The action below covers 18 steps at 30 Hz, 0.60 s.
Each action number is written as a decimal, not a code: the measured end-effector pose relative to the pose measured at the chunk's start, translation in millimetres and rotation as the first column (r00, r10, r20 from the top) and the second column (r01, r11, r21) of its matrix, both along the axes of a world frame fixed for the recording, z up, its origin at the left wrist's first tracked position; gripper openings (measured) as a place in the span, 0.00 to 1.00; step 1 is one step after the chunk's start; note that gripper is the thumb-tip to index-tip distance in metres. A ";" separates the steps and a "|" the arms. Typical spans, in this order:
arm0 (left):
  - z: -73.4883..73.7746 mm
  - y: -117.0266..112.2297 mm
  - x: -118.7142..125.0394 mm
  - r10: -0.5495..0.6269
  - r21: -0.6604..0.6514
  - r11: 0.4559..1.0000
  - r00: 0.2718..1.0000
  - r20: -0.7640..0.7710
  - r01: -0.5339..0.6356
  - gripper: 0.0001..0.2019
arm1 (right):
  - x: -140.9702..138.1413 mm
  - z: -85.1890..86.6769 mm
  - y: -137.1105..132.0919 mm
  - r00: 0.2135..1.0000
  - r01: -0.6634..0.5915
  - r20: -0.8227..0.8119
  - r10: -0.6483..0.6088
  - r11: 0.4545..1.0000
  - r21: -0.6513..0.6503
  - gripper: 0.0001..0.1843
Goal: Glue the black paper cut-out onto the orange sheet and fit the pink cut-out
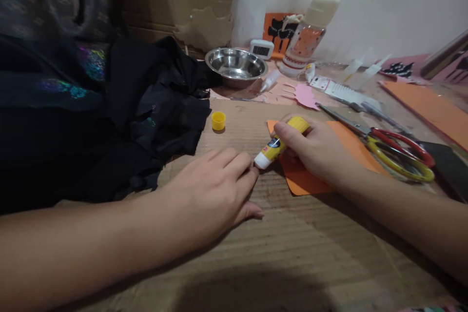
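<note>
My right hand [318,148] grips a yellow glue stick [278,143], tilted with its white tip pointing down-left. That tip meets the fingertips of my left hand [212,190], which rests palm down on the cardboard surface [292,253] with fingers curled together over something too small to make out. An orange paper piece [310,180] lies under my right hand. The glue stick's yellow cap [218,120] stands alone on the cardboard, behind my left hand.
Red and yellow scissors [395,148] lie right of the orange paper. Black cloth [146,107] is piled at the left. At the back stand a steel bowl [236,64], a small timer [262,49], a bottle [307,34], pink paper cutouts [306,95] and glue tubes.
</note>
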<state>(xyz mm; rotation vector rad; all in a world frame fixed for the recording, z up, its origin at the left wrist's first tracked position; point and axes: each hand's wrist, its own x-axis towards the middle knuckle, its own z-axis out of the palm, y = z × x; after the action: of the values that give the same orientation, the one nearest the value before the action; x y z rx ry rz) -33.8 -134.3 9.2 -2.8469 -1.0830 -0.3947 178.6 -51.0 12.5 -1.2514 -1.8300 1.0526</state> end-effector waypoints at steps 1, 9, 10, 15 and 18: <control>-0.5 0.0 -0.1 -0.004 0.007 1.000 1.000 0.003 0.004 0.25 | 0.0 0.2 0.1 1.000 -0.004 0.005 0.004 1.000 0.002 0.21; 0.2 -0.1 0.7 -0.010 0.012 1.000 1.000 -0.017 0.010 0.25 | 2.8 -3.6 4.6 0.992 0.055 -0.111 -0.061 0.997 -0.057 0.22; 0.3 -0.1 0.7 -0.009 0.015 1.000 1.000 -0.015 0.009 0.26 | 2.7 -3.4 5.5 0.981 0.046 -0.185 -0.064 0.994 -0.095 0.22; -1.6 0.4 0.3 -0.015 0.031 0.999 1.000 -0.006 0.015 0.28 | 1.1 2.4 10.7 0.868 0.046 -0.475 -0.142 0.977 -0.209 0.22; -2.5 -0.1 0.3 -0.015 0.036 0.999 1.000 -0.007 0.016 0.28 | 0.6 2.5 12.1 0.866 0.014 -0.482 -0.135 0.969 -0.246 0.21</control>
<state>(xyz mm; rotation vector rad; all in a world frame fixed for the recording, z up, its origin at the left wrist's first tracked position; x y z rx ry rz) -33.5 -134.4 6.7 -2.8245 -1.0421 -0.4009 179.2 -38.8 15.0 -1.0422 -1.2794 1.4263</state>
